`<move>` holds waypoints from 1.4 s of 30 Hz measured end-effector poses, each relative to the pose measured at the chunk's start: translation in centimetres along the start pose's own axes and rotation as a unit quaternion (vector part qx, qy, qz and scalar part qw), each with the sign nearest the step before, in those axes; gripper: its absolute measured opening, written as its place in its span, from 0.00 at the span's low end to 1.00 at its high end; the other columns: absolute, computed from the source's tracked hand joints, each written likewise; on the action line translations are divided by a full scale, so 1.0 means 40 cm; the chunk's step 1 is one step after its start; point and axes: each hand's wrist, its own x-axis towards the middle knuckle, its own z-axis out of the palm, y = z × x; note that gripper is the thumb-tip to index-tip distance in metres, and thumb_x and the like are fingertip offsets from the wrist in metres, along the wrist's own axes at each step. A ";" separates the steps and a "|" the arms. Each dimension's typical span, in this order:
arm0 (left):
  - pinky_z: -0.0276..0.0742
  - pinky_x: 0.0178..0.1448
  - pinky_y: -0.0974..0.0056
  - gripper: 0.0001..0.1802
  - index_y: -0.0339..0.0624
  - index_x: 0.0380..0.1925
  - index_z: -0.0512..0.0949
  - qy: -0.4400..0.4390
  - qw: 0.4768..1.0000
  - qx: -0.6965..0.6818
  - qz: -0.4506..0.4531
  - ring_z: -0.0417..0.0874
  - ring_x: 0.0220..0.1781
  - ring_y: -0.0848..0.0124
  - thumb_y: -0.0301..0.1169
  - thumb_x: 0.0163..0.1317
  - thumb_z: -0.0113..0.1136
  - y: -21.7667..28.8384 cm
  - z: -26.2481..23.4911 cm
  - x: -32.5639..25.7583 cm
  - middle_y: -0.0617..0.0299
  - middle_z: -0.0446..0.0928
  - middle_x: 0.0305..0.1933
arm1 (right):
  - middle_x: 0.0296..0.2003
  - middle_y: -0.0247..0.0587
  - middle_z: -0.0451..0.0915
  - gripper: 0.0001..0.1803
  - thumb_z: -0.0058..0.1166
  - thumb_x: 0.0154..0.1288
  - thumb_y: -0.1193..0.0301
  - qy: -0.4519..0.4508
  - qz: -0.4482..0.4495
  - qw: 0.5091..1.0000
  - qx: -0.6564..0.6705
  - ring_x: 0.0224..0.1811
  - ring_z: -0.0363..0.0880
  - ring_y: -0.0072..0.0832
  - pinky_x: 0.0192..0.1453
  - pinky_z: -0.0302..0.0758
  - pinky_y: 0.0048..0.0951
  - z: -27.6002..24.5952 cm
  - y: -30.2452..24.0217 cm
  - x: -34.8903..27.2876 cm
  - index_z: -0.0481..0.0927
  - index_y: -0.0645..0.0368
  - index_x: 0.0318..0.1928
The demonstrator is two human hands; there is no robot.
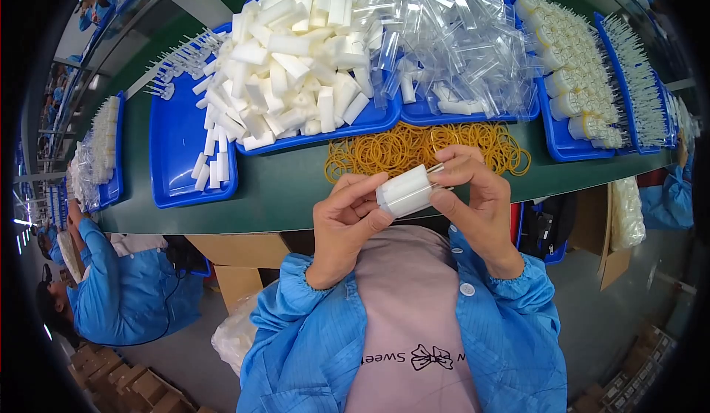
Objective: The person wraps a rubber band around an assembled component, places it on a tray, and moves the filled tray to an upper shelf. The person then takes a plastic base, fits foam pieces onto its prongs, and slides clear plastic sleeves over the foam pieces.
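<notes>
In front of my chest, a short white cylindrical piece (pixel 404 193), seemingly foam with a clear plastic cover, is held between both hands. My left hand (pixel 342 224) is closed on its left end, thumb below and fingers above. At the other end, the thumb and fingers of my right hand (pixel 479 202) pinch around its edge, where thin pale stems stick out. Just beyond my hands, a heap of yellow-brown rubber bands (pixel 362 147) lies on the green table (pixel 288 217).
White foam blocks (pixel 288 65) overflow a blue tray at the back. Clear plastic sleeves (pixel 458 36) fill another tray. Banded white bundles (pixel 566 80) stand in a tray at right, beside thin-stemmed pieces (pixel 636 65). A left tray (pixel 170 154) holds a few foam pieces. A co-worker (pixel 140 287) sits at left.
</notes>
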 end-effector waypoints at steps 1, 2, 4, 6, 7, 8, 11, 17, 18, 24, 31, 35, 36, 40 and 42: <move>0.76 0.58 0.66 0.25 0.30 0.54 0.73 0.003 1.000 -0.003 -0.003 0.77 0.53 0.67 0.17 0.54 0.64 0.000 0.000 0.001 0.59 0.68 0.51 | 0.37 0.36 0.81 0.10 0.65 0.52 0.76 0.000 -0.001 1.000 0.000 0.52 0.71 0.32 0.54 0.68 0.31 0.000 0.003 0.002 0.82 0.60 0.37; 0.76 0.59 0.66 0.25 0.30 0.54 0.73 0.005 1.000 -0.006 -0.006 0.77 0.53 0.67 0.17 0.54 0.64 0.000 0.000 0.002 0.59 0.68 0.51 | 0.37 0.36 0.82 0.10 0.65 0.52 0.76 -0.005 -0.008 1.000 -0.012 0.52 0.71 0.33 0.54 0.68 0.32 0.001 0.006 0.005 0.82 0.59 0.37; 0.75 0.59 0.65 0.24 0.30 0.54 0.73 0.012 1.000 -0.006 -0.006 0.77 0.54 0.66 0.16 0.55 0.63 0.000 -0.001 0.005 0.59 0.68 0.52 | 0.37 0.36 0.82 0.11 0.65 0.51 0.76 -0.010 -0.016 1.000 -0.025 0.52 0.71 0.33 0.54 0.68 0.33 0.001 0.004 0.015 0.82 0.59 0.37; 0.74 0.59 0.65 0.24 0.30 0.55 0.72 0.020 1.000 -0.004 -0.005 0.77 0.54 0.66 0.16 0.56 0.62 0.001 -0.007 0.007 0.59 0.69 0.53 | 0.38 0.38 0.82 0.10 0.63 0.53 0.77 -0.033 -0.018 0.999 -0.033 0.51 0.73 0.34 0.54 0.68 0.34 0.006 -0.008 0.035 0.82 0.58 0.38; 0.73 0.59 0.65 0.24 0.30 0.55 0.72 0.035 0.999 -0.013 -0.016 0.76 0.55 0.66 0.15 0.56 0.60 0.003 -0.013 0.008 0.58 0.70 0.53 | 0.38 0.38 0.82 0.10 0.63 0.53 0.77 -0.034 -0.020 0.999 -0.032 0.51 0.73 0.34 0.54 0.68 0.34 0.005 -0.018 0.052 0.82 0.58 0.38; 0.72 0.59 0.65 0.24 0.31 0.55 0.72 0.049 0.998 -0.022 -0.026 0.76 0.55 0.67 0.15 0.57 0.58 0.005 -0.018 0.008 0.57 0.71 0.53 | 0.39 0.38 0.81 0.10 0.61 0.54 0.77 -0.052 -0.049 0.996 -0.059 0.50 0.73 0.34 0.53 0.68 0.34 0.002 -0.030 0.075 0.82 0.58 0.38; 0.69 0.61 0.65 0.24 0.32 0.57 0.70 0.078 0.995 -0.042 -0.042 0.76 0.56 0.69 0.19 0.58 0.55 0.016 -0.031 0.012 0.55 0.75 0.54 | 0.40 0.40 0.80 0.12 0.55 0.55 0.80 -0.047 -0.120 0.978 -0.166 0.50 0.74 0.36 0.53 0.69 0.33 -0.003 -0.028 0.143 0.81 0.58 0.41; 0.72 0.62 0.59 0.26 0.32 0.59 0.67 0.092 0.996 -0.008 -0.015 0.76 0.58 0.64 0.31 0.62 0.56 0.017 -0.056 0.013 0.51 0.74 0.57 | 0.46 0.38 0.75 0.18 0.53 0.51 0.79 -0.043 -0.269 0.816 -0.509 0.51 0.72 0.36 0.60 0.64 0.43 0.021 0.055 0.252 0.81 0.50 0.43; 0.72 0.62 0.59 0.26 0.32 0.59 0.67 0.093 0.995 -0.013 -0.014 0.76 0.58 0.64 0.31 0.62 0.56 0.017 -0.056 0.012 0.51 0.74 0.57 | 0.47 0.37 0.75 0.17 0.53 0.50 0.78 -0.062 -0.286 0.793 -0.535 0.52 0.71 0.36 0.60 0.62 0.45 0.024 0.076 0.264 0.80 0.49 0.42; 0.72 0.62 0.59 0.26 0.32 0.59 0.67 0.097 0.995 -0.020 -0.021 0.76 0.58 0.63 0.30 0.62 0.56 0.015 -0.060 0.004 0.51 0.74 0.57 | 0.47 0.35 0.74 0.10 0.54 0.52 0.72 -0.084 -0.348 0.752 -0.553 0.51 0.71 0.33 0.62 0.61 0.44 -0.003 0.106 0.292 0.79 0.51 0.37; 0.70 0.62 0.61 0.25 0.29 0.56 0.70 0.091 0.993 0.018 0.077 0.75 0.56 0.66 0.18 0.55 0.60 0.031 -0.044 0.011 0.55 0.71 0.54 | 0.38 0.35 0.78 0.13 0.61 0.54 0.75 0.002 -0.138 0.972 -0.190 0.39 0.77 0.28 0.50 0.72 0.27 -0.013 0.022 0.251 0.78 0.56 0.42; 0.73 0.61 0.62 0.25 0.28 0.53 0.72 0.084 0.982 0.108 0.129 0.75 0.56 0.66 0.15 0.52 0.61 0.037 -0.045 0.015 0.55 0.67 0.53 | 0.39 0.34 0.75 0.14 0.57 0.61 0.75 0.003 0.021 0.996 0.090 0.40 0.74 0.18 0.48 0.70 0.20 0.001 -0.035 0.206 0.73 0.60 0.48; 0.74 0.61 0.63 0.26 0.28 0.53 0.73 0.084 0.978 0.124 0.145 0.75 0.55 0.66 0.14 0.51 0.62 0.036 -0.044 0.014 0.54 0.67 0.53 | 0.39 0.33 0.76 0.14 0.58 0.61 0.75 0.004 0.022 0.994 0.107 0.40 0.74 0.17 0.47 0.70 0.20 0.003 -0.044 0.194 0.73 0.62 0.47; 0.75 0.60 0.64 0.26 0.29 0.51 0.74 0.091 0.966 0.160 0.182 0.75 0.55 0.66 0.15 0.49 0.65 0.037 -0.037 0.010 0.54 0.67 0.53 | 0.39 0.34 0.76 0.15 0.60 0.59 0.75 0.011 -0.010 0.997 0.081 0.40 0.75 0.17 0.47 0.71 0.20 0.012 -0.046 0.172 0.73 0.63 0.46; 0.75 0.60 0.64 0.26 0.30 0.51 0.75 0.094 0.962 0.176 0.188 0.75 0.55 0.66 0.15 0.48 0.65 0.036 -0.034 0.003 0.54 0.67 0.53 | 0.39 0.34 0.76 0.15 0.60 0.59 0.75 0.014 0.001 0.996 0.088 0.41 0.75 0.17 0.47 0.71 0.20 0.012 -0.039 0.162 0.73 0.63 0.46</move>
